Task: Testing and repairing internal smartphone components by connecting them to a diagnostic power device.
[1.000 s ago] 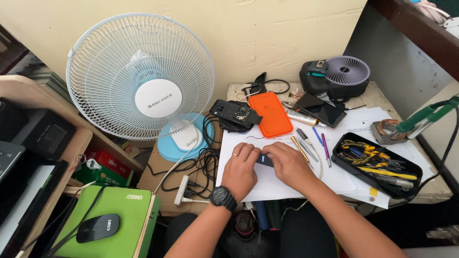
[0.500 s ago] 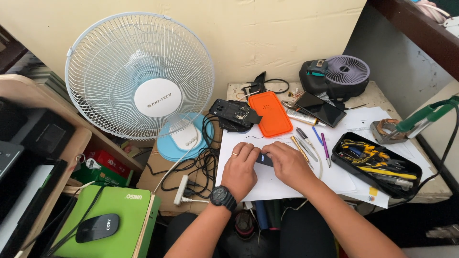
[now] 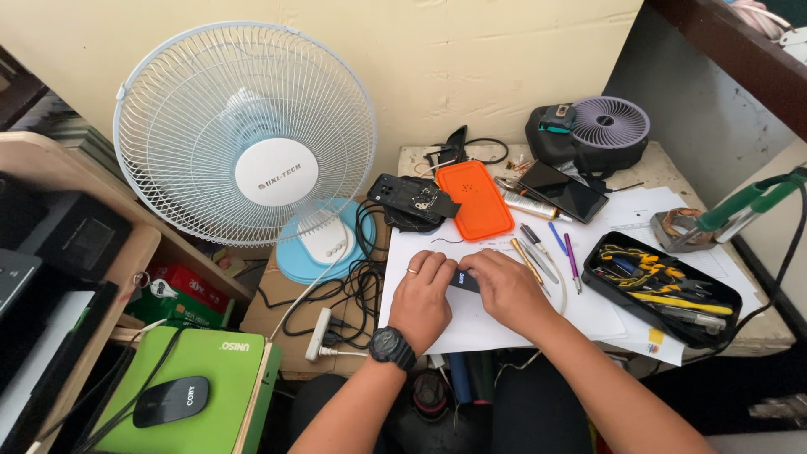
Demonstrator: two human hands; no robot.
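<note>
Both hands meet over a white sheet of paper on the small table. My left hand, with a ring and a black wristwatch, and my right hand pinch a small dark flat device between their fingers; most of it is hidden under them. An orange case and an opened black electronic part lie just beyond the hands. Several pens and thin tools lie to the right of my right hand.
A white and light blue desk fan stands at the left. A black tray of tools sits at the right, a small dark fan and a phone at the back. Cables and a power strip hang left; a green box carries a mouse.
Almost nothing differs; both hands stay on the small dark device, with only slight finger shifts.
</note>
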